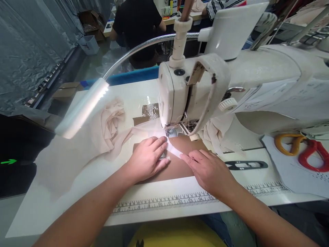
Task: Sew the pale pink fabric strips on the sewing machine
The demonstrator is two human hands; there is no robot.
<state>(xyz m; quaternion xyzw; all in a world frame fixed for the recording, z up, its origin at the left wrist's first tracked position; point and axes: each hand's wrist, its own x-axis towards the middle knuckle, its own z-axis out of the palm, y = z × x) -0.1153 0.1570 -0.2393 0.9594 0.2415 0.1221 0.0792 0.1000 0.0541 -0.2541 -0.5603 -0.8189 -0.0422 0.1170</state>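
My left hand (147,159) lies palm down just left of the needle area of a white sewing machine (169,92). Its fingers are stretched flat on the work, the thumb apart. A narrow white fabric strip (175,150) runs from the presser foot toward my right hand (212,173). The right fingers are curled, with index finger and thumb closed on the strip's near end. Under both hands is a flat brown sheet (177,168). Thin pale pink fabric (111,127) trails left from the foot and lies bunched on the table.
Black thread snips (246,165) lie right of my right hand. Beyond are orange-and-red-handled scissors (312,156) on paper. A printed ruler (164,204) follows the table's front edge. A lit lamp (83,108) hangs at left. A person in black (136,27) sits behind.
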